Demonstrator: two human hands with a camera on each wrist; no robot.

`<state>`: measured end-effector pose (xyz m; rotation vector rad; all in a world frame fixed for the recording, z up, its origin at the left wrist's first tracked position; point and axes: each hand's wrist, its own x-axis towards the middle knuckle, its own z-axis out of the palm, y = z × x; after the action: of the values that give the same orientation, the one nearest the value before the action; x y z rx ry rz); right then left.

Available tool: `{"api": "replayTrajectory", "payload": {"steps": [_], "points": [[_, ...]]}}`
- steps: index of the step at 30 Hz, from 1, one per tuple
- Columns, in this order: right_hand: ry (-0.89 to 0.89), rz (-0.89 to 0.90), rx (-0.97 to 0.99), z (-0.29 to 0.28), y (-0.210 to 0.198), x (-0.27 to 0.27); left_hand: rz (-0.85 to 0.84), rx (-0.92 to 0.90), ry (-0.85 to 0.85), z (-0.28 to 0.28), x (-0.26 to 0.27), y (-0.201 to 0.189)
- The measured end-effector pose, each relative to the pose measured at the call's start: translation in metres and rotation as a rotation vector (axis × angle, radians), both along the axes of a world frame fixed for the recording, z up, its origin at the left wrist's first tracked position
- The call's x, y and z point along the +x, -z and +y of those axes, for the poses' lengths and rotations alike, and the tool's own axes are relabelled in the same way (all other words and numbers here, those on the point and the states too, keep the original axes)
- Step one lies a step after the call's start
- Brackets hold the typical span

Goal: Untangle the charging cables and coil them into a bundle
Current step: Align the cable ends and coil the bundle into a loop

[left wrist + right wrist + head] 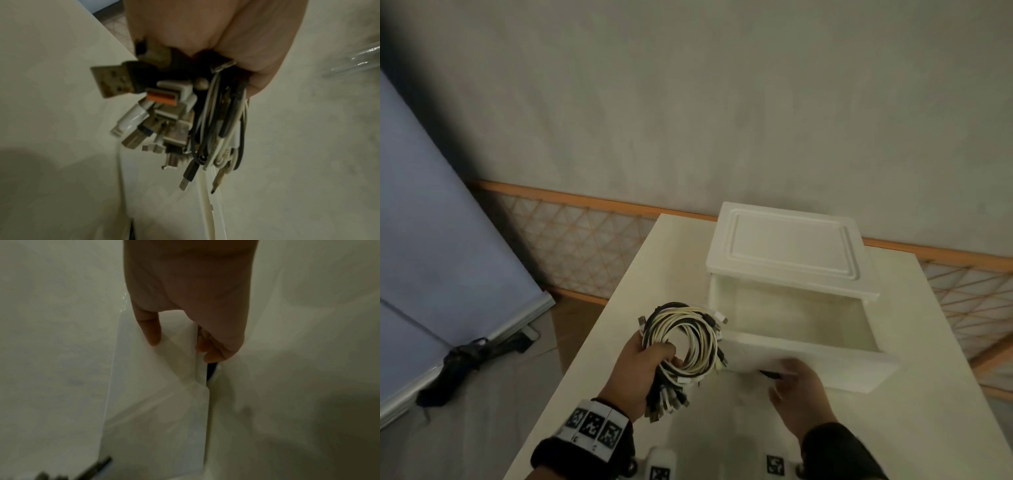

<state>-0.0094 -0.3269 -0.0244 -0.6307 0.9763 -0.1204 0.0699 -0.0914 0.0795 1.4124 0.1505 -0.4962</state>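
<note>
A coiled bundle of black and white charging cables (688, 339) is held above the table by my left hand (643, 370), whose fingers curl through the loop. In the left wrist view the plug ends (168, 116) hang in a cluster below the left hand (216, 32). My right hand (794, 380) grips the front panel of a white drawer (842, 370) that is pulled out of a white box. In the right wrist view the thumb (152, 332) lies on the panel (164, 386) and the fingers (211, 353) curl behind its edge.
The white box (787, 246) stands at the back of the cream table (654, 267), with the open drawer projecting toward me. The table's left edge drops to the floor, where a dark stand (465, 363) lies. A wall is close behind.
</note>
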Motion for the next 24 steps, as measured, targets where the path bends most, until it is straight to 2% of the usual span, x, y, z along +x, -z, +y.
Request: {"api": "replayTrajectory", "payload": {"steps": [2, 4, 6, 7, 9, 10, 11, 12, 14, 15, 17, 19, 24], "points": [[-0.138, 0.087, -0.045, 0.002, 0.0, -0.021, -0.008, 0.01, 0.022, -0.005, -0.001, 0.0], [-0.415, 0.188, -0.23, 0.002, -0.023, -0.032, -0.056, 0.055, 0.065, -0.01, -0.002, 0.0], [-0.706, 0.222, -0.634, 0.003, -0.062, -0.033, -0.187, 0.152, 0.161, -0.014, -0.003, -0.001], [-0.756, 0.199, -0.929, 0.005, -0.083, -0.03, -0.269, 0.211, 0.226, -0.016, -0.003, -0.002], [-0.635, 0.027, -1.476, 0.016, -0.135, -0.023, -0.399, 0.331, 0.37, -0.018, -0.003, -0.007], [-0.599, -0.132, -1.623, 0.024, -0.158, -0.018, -0.445, 0.374, 0.441, -0.02, -0.004, -0.008], [-0.653, -0.265, -1.709, 0.029, -0.171, -0.011, -0.483, 0.382, 0.497, -0.022, -0.006, -0.012], [-0.775, -0.351, -1.712, 0.032, -0.177, -0.001, -0.508, 0.371, 0.536, -0.025, -0.008, -0.015], [-0.99, -0.378, -1.515, 0.037, -0.176, 0.013, -0.526, 0.304, 0.564, -0.029, -0.011, -0.024], [-0.99, -0.419, -1.334, 0.037, -0.171, 0.016, -0.524, 0.267, 0.562, -0.031, -0.01, -0.027], [-0.87, -0.524, -1.028, 0.034, -0.16, 0.015, -0.529, 0.202, 0.562, -0.031, -0.007, -0.032], [-0.809, -0.568, -0.97, 0.033, -0.156, 0.009, -0.512, 0.143, 0.549, -0.03, -0.003, -0.033], [-0.81, -0.528, -1.053, 0.028, -0.158, 0.01, -0.391, -0.03, 0.512, -0.037, 0.001, -0.031]]}}
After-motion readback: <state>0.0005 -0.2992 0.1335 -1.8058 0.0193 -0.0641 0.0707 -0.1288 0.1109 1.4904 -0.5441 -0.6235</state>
